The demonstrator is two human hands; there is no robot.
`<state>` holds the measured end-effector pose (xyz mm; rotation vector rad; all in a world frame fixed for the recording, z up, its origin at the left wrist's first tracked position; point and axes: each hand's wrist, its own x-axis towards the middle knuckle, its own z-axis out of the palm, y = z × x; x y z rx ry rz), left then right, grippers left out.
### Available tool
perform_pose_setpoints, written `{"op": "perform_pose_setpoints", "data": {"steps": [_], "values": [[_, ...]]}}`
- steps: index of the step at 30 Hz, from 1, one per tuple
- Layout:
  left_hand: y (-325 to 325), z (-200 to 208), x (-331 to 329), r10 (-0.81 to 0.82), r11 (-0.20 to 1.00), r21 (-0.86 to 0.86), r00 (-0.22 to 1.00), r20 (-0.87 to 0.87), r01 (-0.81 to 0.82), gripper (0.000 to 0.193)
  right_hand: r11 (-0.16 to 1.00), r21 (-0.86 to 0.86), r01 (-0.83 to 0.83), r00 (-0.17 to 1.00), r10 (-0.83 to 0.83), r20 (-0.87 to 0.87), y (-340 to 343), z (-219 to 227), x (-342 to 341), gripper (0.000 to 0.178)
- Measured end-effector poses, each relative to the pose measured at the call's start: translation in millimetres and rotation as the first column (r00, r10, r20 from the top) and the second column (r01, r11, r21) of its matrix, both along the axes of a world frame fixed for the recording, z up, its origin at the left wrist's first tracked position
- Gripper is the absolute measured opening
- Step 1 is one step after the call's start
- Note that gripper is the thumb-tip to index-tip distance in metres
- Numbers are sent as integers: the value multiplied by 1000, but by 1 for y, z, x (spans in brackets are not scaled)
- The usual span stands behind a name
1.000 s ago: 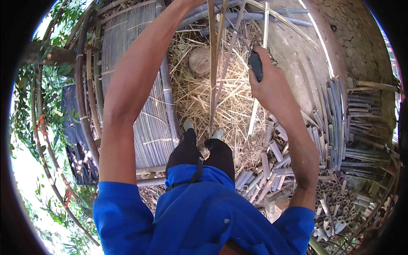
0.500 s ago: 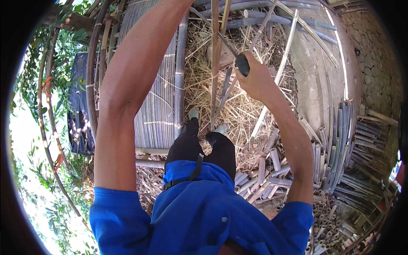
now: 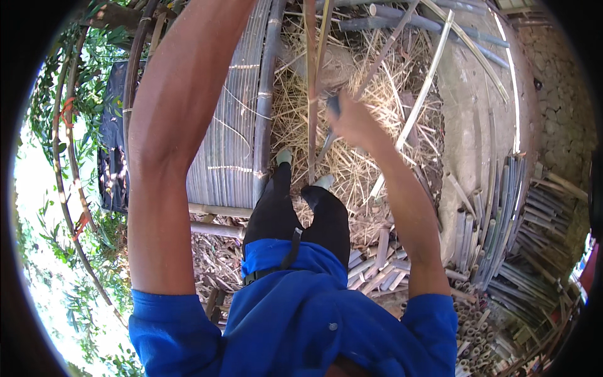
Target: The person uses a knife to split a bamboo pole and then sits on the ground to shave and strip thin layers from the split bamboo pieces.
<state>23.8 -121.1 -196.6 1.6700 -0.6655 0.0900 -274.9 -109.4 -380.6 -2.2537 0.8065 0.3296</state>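
Looking straight, slender and brown, a long bamboo strip (image 3: 312, 75)

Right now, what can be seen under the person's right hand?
Loose straw shows around the right hand, which grips a dark handle. What lies directly beneath the hand is covered and cannot be seen.

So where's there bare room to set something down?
The earthen ground looks mostly bare, right of the straw and beyond the bamboo poles. Crowded: around the right hand, where strips cross the straw, and at lower right, packed with cut bamboo tubes.
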Motion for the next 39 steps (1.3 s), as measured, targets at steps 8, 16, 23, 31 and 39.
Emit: {"op": "perform_pose_setpoints", "data": {"steps": [8,16,23,31,39], "values": [[36,-69,-14,-192,981,-66,964,-181,183,43,494,824,278,959,-193,-207,4,-93,-49,70],[60,-263,-106,-265,860,317,880,-394,401,31,740,615,274,962,-216,-169,-19,-120,-25,53],[33,-302,-114,-246,939,94,837,-488,331,17,987,-119,-107,994,105,-25,-19,-137,-27,45],[15,-331,-100,-252,960,-45,787,-564,275,16,877,434,206,968,-117,-223,3,-238,-99,55],[13,-350,-80,-249,954,69,899,-360,291,22,932,313,182,972,-122,-201,14,-234,-90,50]]}}
